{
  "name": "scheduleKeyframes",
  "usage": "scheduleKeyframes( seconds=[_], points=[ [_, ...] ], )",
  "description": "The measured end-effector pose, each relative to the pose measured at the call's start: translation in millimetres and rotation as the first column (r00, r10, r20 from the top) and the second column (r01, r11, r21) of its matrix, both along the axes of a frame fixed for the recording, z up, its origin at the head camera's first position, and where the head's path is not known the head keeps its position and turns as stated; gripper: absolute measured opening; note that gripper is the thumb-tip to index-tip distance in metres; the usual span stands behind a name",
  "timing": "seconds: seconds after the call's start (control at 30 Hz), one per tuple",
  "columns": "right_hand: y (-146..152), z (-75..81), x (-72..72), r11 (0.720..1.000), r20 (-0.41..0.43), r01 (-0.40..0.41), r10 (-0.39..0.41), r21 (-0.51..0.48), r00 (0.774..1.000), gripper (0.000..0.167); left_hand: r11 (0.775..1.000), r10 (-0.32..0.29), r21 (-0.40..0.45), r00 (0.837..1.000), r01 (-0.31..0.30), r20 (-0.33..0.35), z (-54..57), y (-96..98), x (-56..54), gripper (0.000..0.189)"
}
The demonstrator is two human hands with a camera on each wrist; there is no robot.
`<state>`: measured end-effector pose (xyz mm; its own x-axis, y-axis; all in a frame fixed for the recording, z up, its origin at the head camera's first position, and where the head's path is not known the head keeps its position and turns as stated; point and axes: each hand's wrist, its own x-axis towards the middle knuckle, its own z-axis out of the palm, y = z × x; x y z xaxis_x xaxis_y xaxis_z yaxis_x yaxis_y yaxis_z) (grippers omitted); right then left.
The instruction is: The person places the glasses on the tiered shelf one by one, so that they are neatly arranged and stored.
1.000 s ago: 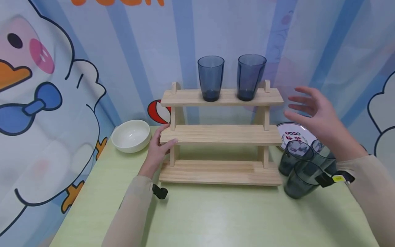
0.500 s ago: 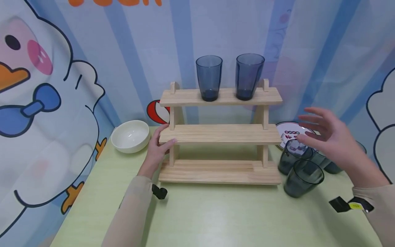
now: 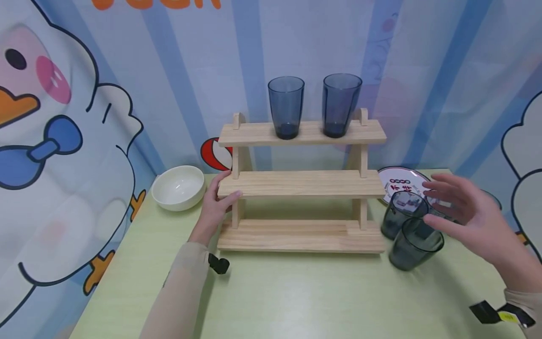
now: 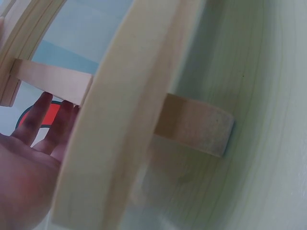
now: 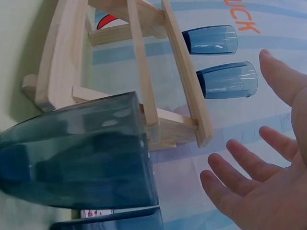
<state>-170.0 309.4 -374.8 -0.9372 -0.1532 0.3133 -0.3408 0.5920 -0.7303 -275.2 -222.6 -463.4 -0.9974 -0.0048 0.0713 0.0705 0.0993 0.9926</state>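
The left hand (image 3: pixel 213 205) grips the wooden stand (image 3: pixel 302 183) midway up its left end; the right hand (image 3: pixel 478 221), empty, fingers loosely spread, hangs near dark glasses (image 3: pixel 408 252) standing mouth-up right of the stand. The stand's long axis runs left to right across the table (image 3: pixel 296 301), steps descending toward the head camera.
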Motion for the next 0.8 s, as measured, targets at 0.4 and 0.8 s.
scheduleKeyframes(
  seconds=[0.4, 0.8],
  points=[
    [12, -31.0, 20.0, 0.993, -0.013, 0.072, -0.071, 0.09, 0.997, 0.088, 1.0, 0.002, -0.002, 1.0, -0.002, -0.013, -1.0, 0.3, 1.0, 0.067],
    [12, -52.3, 25.0, 0.989, 0.021, 0.103, -0.106, 0.103, 0.994, 0.091, 1.0, -0.009, -0.006, 0.999, 0.009, -0.035, -1.9, -1.0, -0.2, 0.069]
  ],
)
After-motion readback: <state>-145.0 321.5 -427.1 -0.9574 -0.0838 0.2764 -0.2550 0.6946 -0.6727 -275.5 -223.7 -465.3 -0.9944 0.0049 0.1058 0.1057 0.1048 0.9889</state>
